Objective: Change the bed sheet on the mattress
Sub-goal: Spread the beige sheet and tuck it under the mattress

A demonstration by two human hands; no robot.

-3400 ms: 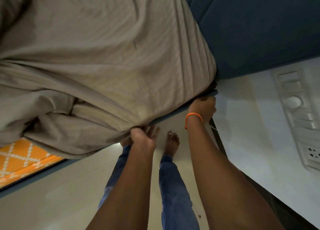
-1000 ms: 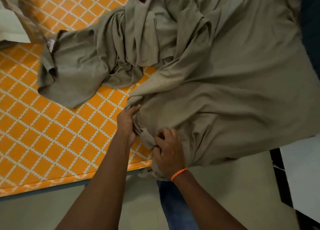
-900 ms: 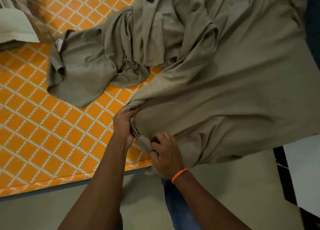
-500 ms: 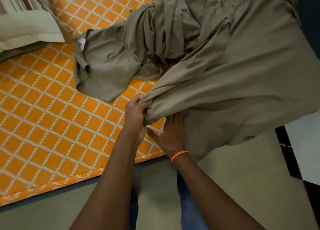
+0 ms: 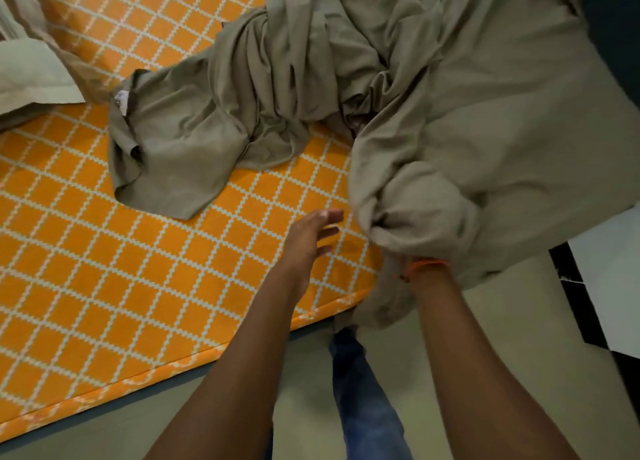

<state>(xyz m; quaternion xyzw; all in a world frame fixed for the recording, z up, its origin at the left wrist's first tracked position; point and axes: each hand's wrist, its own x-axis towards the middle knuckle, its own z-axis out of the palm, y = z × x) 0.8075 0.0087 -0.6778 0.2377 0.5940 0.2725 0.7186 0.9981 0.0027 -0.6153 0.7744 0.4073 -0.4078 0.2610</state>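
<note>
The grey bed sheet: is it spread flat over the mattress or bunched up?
Bunched up. The grey bed sheet lies crumpled in folds, leaving much of the orange mattress bare.

Matt, soft, creased cloth bed sheet; woven-looking mattress cover; smooth, faintly glossy floor.

The right hand is buried under a bunched fold of the grey-beige bed sheet; only the wrist with its orange thread bracelet shows, motion-blurred, so the grip cannot be made out. The left hand has blurred fingertips. The sheet runs off the top and right edges. The orange patterned mattress is cut off at the left, and a pale pillow is cropped at the upper left.
</note>
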